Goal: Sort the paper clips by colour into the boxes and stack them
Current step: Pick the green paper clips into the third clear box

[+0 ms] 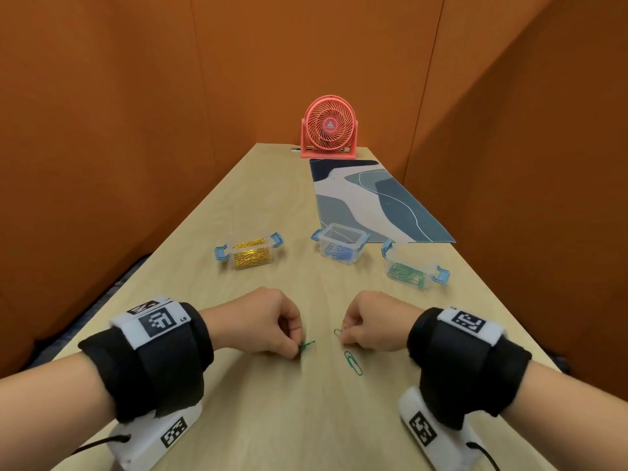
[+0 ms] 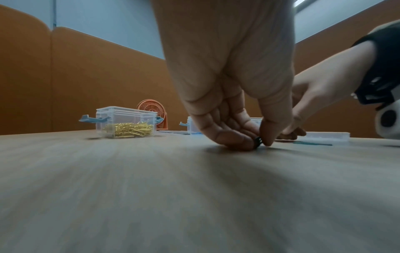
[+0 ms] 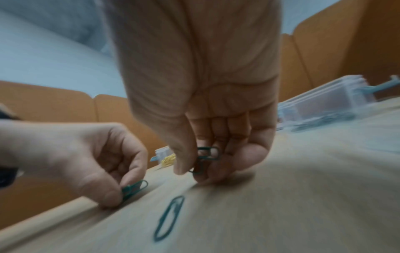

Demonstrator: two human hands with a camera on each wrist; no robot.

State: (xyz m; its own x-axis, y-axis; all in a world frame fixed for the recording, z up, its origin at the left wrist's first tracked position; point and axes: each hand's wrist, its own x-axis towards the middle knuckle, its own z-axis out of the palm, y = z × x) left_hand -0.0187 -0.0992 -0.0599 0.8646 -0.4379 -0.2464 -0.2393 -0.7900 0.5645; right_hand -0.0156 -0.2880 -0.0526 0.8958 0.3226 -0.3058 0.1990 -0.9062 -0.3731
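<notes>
Orange felt-like panels wall in a long, pale wood-grain counter that runs up the middle of the head view. At its far end, top centre, stands one round coral fan with a spiral wire grille, and below it on the right lies one flat mat printed with curved blue, grey and cream shapes.

Three small clear plastic boxes with blue side latches sit open across the middle of the frame: the left box holds a heap of gold clips, the middle box, partly on the mat's near edge, holds blue clips, and the right box holds green clips.

Lower centre, the left hand is curled knuckles-up, its thumb and fingertips pinching one green wire clip down at the counter surface. Close beside it the right hand is likewise curled, pinching green clips between thumb and fingers; the right wrist view shows at least two crossed loops there, blurred. One more green clip, a long oval loop, lies loose and flat on the counter just below the right hand. Both wrists wear black straps carrying white marker blocks.
</notes>
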